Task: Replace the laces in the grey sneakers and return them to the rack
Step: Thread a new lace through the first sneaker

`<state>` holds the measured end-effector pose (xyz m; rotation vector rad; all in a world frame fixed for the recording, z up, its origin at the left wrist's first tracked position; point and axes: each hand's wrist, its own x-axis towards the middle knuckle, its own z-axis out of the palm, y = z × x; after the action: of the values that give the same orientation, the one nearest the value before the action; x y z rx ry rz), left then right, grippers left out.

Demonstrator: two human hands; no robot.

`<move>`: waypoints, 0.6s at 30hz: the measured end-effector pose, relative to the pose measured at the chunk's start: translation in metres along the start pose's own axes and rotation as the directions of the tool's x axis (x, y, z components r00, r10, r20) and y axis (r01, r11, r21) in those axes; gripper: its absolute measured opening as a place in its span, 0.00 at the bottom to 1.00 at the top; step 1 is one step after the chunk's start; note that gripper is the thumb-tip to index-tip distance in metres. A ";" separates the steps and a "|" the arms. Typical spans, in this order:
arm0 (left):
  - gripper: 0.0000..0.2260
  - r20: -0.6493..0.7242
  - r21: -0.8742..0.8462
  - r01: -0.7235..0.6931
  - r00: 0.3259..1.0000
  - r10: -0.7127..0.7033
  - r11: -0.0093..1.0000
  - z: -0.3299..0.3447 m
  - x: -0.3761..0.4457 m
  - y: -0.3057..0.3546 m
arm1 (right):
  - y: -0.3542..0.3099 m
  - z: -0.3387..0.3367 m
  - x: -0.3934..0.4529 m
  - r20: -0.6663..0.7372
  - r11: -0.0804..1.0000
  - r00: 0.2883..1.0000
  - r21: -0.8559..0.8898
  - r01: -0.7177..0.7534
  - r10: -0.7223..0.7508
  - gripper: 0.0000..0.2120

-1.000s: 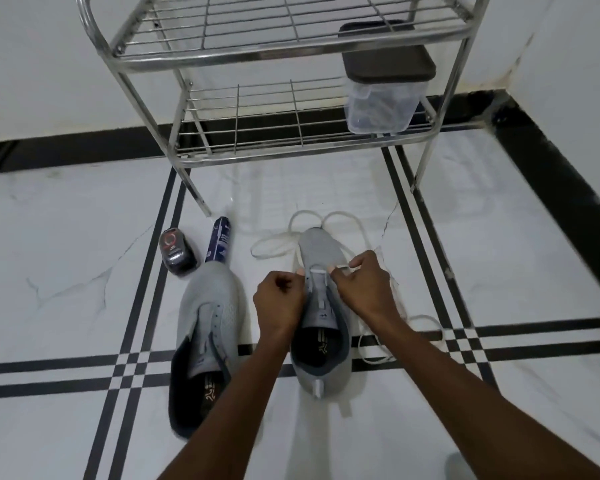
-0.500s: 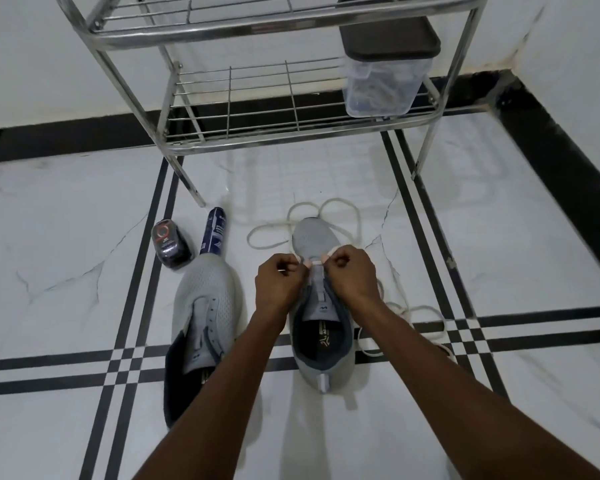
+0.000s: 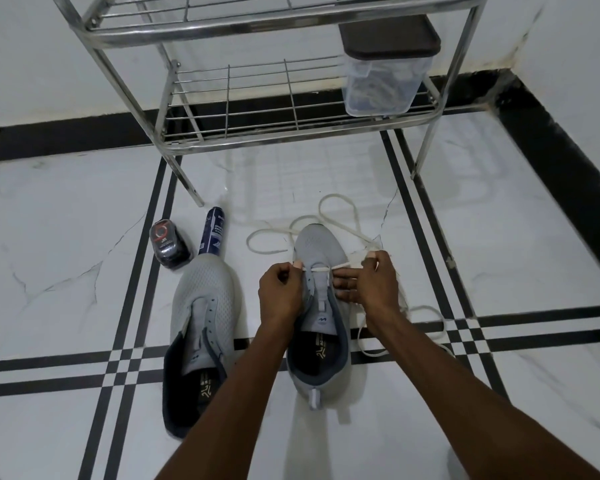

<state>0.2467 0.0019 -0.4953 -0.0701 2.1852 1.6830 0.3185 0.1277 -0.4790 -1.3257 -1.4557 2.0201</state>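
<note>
Left hand point(image 3: 280, 292) and right hand point(image 3: 373, 282) each pinch the white lace point(image 3: 321, 269), taut between them across the right sneaker point(image 3: 321, 320).

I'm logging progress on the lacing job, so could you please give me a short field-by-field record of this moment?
being laced: right sneaker, white lace across its front eyelets
left hand: pinches lace
right hand: pinches lace
other shoe: left sneaker, no lace visible
floor items: spray can, shoe polish
rack: holds lidded container, no shoes
</note>
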 end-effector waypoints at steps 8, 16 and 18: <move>0.12 -0.002 -0.013 0.001 1.000 -0.002 1.000 -0.004 -0.004 -0.003 | 0.005 0.002 0.002 0.124 0.957 0.987 -0.259 0.127 -0.098 0.11; 0.13 0.020 -0.012 0.000 1.000 0.001 1.000 -0.007 -0.007 -0.002 | 0.002 0.004 0.001 0.118 0.960 0.990 -0.257 0.112 -0.084 0.03; 0.12 0.021 -0.010 0.008 1.000 -0.008 1.000 -0.007 -0.006 -0.002 | 0.004 0.005 0.001 0.092 0.946 0.988 -0.287 0.148 -0.126 0.06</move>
<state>0.2512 -0.0063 -0.4937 -0.0638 2.1584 1.6832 0.3147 0.1238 -0.4827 -1.2276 -1.8861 1.8334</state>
